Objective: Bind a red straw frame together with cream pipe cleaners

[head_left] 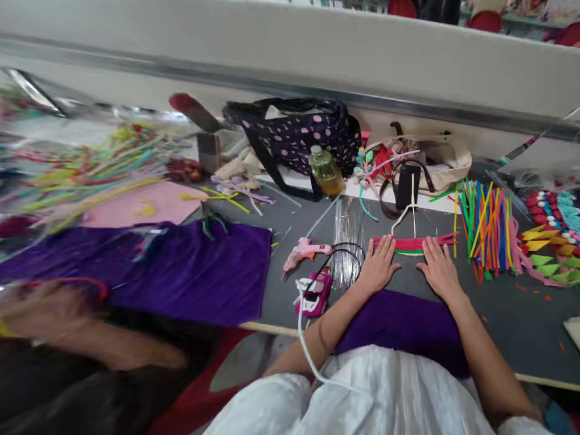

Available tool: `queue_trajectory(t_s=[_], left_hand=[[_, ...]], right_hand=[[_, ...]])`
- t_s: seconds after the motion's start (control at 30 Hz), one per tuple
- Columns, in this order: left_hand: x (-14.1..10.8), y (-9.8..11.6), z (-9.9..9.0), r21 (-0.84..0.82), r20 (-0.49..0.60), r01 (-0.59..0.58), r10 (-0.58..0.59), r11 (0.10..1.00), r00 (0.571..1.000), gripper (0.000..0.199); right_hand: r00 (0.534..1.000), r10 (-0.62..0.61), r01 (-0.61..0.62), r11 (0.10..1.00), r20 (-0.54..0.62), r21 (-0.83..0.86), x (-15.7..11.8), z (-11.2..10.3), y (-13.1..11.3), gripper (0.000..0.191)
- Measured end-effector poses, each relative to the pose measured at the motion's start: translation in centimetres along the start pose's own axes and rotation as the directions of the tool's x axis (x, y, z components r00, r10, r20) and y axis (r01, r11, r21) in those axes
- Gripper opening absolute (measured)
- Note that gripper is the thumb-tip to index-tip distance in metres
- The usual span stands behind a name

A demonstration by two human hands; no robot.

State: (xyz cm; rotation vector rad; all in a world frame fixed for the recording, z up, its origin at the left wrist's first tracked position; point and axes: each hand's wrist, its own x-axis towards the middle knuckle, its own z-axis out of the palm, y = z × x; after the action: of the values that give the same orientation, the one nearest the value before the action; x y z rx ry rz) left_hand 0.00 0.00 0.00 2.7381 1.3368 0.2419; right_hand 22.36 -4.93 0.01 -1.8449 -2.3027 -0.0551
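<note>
A row of pinkish-red pipe cleaners (pixel 410 243) lies crosswise on the dark table in front of me. My left hand (pixel 379 266) rests flat on its left end, fingers stretched out. Over the right part my right hand (pixel 438 266) lies palm down with its fingers extended. A strip of green and a pale one show along the near edge of the row, between my hands. Just beyond stands a black phone (pixel 408 186) with a cream cord (pixel 402 219) hanging in front of it. Both thumbs point inward, apart from each other.
To the left are a pink glue gun (pixel 306 250), a magenta device (pixel 315 295) and thin clear sticks (pixel 348 241). Multicoloured pipe cleaners (pixel 489 223) lie right. A bottle (pixel 325 170) stands by a dotted bag (pixel 303 130). A co-worker's blurred hand (pixel 49 311) is over purple cloth (pixel 217 272).
</note>
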Motion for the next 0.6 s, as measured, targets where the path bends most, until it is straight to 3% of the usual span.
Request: queue_trajectory(t_s=[0.2,0.4,0.5,0.6], left_hand=[[0.1,-0.1,0.2,-0.012,0.004,-0.013,0.013,1.0,1.0,0.072],[0.0,0.0,0.1,-0.034,-0.038,-0.014,0.012,0.999,0.999,0.072],[0.0,-0.1,-0.5,-0.077,-0.095,-0.012,0.005,0.997,0.995,0.067],[-0.2,-0.2,-1.2,-0.14,-0.197,0.0,-0.028,0.99,0.98,0.049]], right_hand=[[1.0,0.013,-0.013,1.0,0.021,0.022,0.4,1.2,-0.3,0.065],[1.0,0.028,-0.028,0.998,0.004,0.053,0.4,0.5,-0.6,0.062],[0.993,0.079,-0.069,0.992,-0.09,0.105,-0.1,-0.1,-0.1,0.056],[0.924,0.276,-0.227,0.953,-0.266,0.199,-1.2,-0.2,0.9,0.042]])
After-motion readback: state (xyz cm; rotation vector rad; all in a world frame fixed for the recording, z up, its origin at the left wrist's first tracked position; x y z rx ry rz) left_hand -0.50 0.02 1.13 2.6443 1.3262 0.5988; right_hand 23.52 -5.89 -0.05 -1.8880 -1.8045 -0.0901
